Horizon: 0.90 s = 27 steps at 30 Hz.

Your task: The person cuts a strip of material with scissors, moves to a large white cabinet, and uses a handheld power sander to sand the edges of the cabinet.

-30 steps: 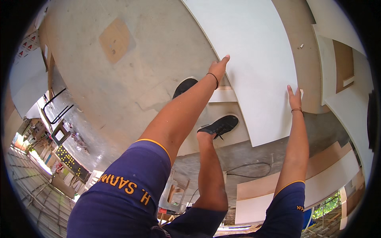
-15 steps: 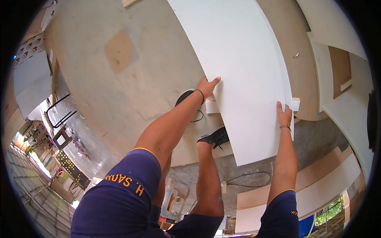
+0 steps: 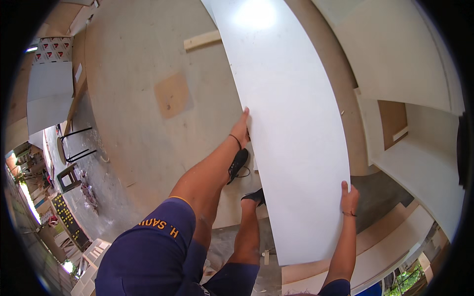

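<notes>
A long white panel [image 3: 291,123] runs from the top of the view down toward me, a glare spot near its far end. My left hand [image 3: 241,130] grips its left edge, the thumb laid along the top face and the other fingers mostly hidden beneath. Lower down on the opposite side, my right hand [image 3: 349,199] is closed around the right edge, thumb above. Under the panel, beside my left hand, a bit of a pale block peeks out at the left edge.
A wooden batten [image 3: 202,40] lies left of the panel's far part on a large grey-brown board [image 3: 133,64] with a tan patch. My dark shoes [image 3: 239,165] are at the panel's left edge. White cabinet-like pieces [image 3: 419,163] stand right; stools [image 3: 67,177] stand left.
The white panel has come toward me, its near end now lower in view. Both hands keep their hold and have moved nearer, the right one more. The batten at the far left shows more.
</notes>
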Available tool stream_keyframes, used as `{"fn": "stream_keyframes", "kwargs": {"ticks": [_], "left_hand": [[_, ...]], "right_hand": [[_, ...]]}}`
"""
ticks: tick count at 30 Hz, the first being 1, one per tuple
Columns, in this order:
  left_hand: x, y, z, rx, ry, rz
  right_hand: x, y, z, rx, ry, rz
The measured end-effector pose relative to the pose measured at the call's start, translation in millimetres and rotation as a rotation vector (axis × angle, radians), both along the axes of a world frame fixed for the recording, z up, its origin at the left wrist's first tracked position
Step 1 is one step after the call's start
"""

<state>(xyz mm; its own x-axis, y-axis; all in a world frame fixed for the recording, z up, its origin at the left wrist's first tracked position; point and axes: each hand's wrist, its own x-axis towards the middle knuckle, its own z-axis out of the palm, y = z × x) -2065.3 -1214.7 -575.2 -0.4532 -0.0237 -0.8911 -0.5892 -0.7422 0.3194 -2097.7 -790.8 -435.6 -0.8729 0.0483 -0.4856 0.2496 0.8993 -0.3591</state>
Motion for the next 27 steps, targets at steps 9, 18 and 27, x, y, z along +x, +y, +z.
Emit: {"fn": "stream_keyframes", "kwargs": {"ticks": [9,18,27], "left_hand": [[-13,-21,119,-0.525,-0.462,0.120],[165,37,250,0.054,-0.406,0.297],[351,-24,331,0.422,-0.350,-0.124]], "right_hand": [[38,-65,192,0.207,0.060,0.038],[179,-63,450,0.577,-0.076,-0.023],[392,-104,558,0.615,-0.340,-0.227]]}}
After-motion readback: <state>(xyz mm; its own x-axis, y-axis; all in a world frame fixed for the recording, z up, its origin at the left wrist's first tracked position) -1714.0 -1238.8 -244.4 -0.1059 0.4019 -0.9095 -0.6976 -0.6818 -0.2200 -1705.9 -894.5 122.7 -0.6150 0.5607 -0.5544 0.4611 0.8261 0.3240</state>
